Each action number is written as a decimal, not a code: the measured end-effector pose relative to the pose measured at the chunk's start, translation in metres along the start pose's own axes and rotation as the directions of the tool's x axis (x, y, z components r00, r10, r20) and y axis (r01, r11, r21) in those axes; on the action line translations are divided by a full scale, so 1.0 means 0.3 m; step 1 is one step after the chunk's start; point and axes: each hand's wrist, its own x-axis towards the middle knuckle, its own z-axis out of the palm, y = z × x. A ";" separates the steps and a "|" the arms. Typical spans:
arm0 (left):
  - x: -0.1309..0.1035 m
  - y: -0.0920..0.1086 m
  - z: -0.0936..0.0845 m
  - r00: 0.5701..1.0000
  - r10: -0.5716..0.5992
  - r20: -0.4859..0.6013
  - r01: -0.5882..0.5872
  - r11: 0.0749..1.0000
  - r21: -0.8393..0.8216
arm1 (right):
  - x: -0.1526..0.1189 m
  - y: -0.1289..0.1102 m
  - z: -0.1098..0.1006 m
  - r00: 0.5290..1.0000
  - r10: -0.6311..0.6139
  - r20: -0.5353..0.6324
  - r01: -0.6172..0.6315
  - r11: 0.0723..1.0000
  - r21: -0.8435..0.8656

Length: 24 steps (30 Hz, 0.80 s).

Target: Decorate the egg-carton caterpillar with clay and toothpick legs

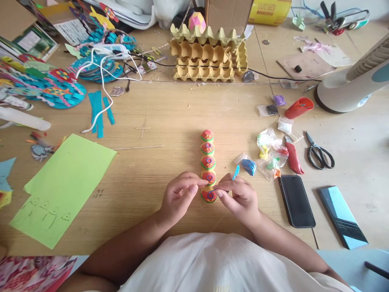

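Note:
A row of several decorated cups, shaped like egg-carton bumps, runs straight away from me on the table. Each is red on top with a green band, and most carry blue outlines. My left hand is beside the near end, fingers stretched and thumb apart, its fingertips at the second-nearest cup. Between the fingers of my right hand is a small blue plastic clay knife, blade upward. A thin dark blue strip shows by the right fingertips over the nearest cup; whether they pinch it is unclear.
To the right lie bagged clay, a red cutter, scissors and two phones. Green paper is at left. Egg cartons stand at the back, a white fan at back right.

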 end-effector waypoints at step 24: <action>0.013 0.021 0.005 0.981 0.178 0.083 -0.191 0.962 0.195 | 0.009 -0.009 -0.001 0.991 0.124 0.054 -0.130 0.983 0.127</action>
